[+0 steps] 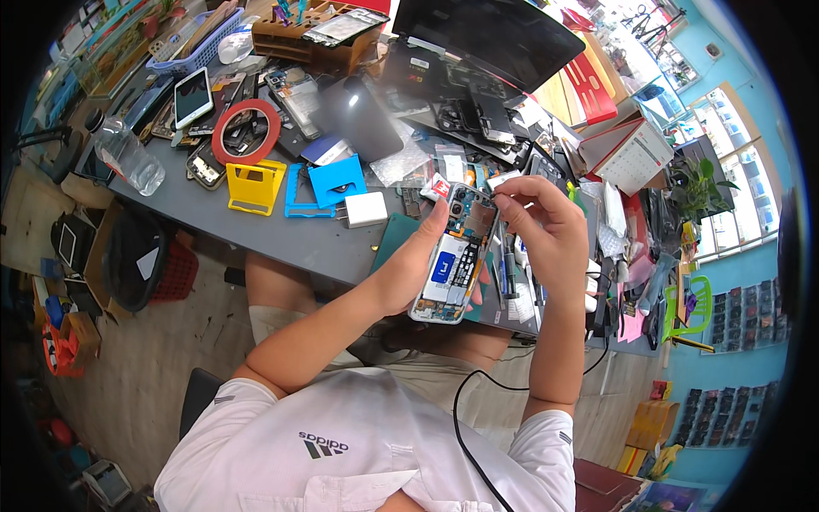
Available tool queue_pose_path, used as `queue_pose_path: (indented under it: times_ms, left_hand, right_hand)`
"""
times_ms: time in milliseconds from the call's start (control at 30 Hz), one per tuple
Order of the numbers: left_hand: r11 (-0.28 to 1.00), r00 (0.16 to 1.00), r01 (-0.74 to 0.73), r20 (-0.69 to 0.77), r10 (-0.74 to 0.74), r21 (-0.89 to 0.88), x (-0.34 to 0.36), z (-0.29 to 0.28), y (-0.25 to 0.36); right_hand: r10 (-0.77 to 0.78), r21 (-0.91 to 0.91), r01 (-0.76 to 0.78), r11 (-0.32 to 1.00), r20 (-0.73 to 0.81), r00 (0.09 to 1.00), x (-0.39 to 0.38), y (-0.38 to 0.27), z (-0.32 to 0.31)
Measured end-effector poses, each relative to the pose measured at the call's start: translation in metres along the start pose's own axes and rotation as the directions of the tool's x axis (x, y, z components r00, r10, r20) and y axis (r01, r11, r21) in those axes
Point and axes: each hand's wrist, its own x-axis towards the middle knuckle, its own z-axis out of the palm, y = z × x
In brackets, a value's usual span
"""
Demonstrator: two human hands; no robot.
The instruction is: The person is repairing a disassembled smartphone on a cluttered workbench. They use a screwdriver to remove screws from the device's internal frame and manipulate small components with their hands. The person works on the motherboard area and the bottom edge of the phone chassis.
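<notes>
An opened smartphone point(454, 247), its circuit board and inner parts exposed, is held tilted above the desk's front edge. My left hand point(411, 264) is closed around it, thumb along the left side and fingertips showing past the right side. My right hand point(546, 226) pinches at the upper right corner of the phone; whatever is between those fingertips is too small to make out. A green mat point(390, 243) lies beneath. A white charger block point(366, 209), blue plastic stands point(335, 179) and a small red-and-white packet point(438, 188) are close by.
The cluttered grey desk point(256, 235) holds a bottle point(128, 158), yellow stand point(254, 188), red tape roll point(223, 141), phones, tools and a dark screen point(490, 34). A black cable point(461, 392) hangs across my front. Bins point(136, 264) stand at left; a plant point(704, 188) at right.
</notes>
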Motion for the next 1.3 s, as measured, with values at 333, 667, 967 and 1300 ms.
queue_pose_path:
  times_ms: [333,667,967,1300]
  left_hand:
    - [1.000,1.000,0.018,-0.002,-0.018,0.005,0.001,-0.004,-0.003]
    - [0.999,1.000,0.019,-0.004,-0.018,0.033,0.000,-0.005,-0.003]
    - [0.999,0.999,0.034,-0.021,-0.033,0.024,-0.001,-0.005,-0.003]
    - [0.999,1.000,0.002,0.031,-0.003,0.034,0.001,-0.004,-0.003]
  right_hand:
    - [0.125,0.233,-0.104,0.967,-0.078,0.989,-0.006,0.007,0.021]
    - [0.014,0.107,-0.015,0.994,0.011,1.000,-0.001,0.000,0.007]
    - [-0.319,-0.233,0.353,0.906,0.172,0.932,0.005,-0.004,0.004]
    - [-0.239,-0.140,0.248,0.959,0.076,0.968,0.006,0.007,0.008]
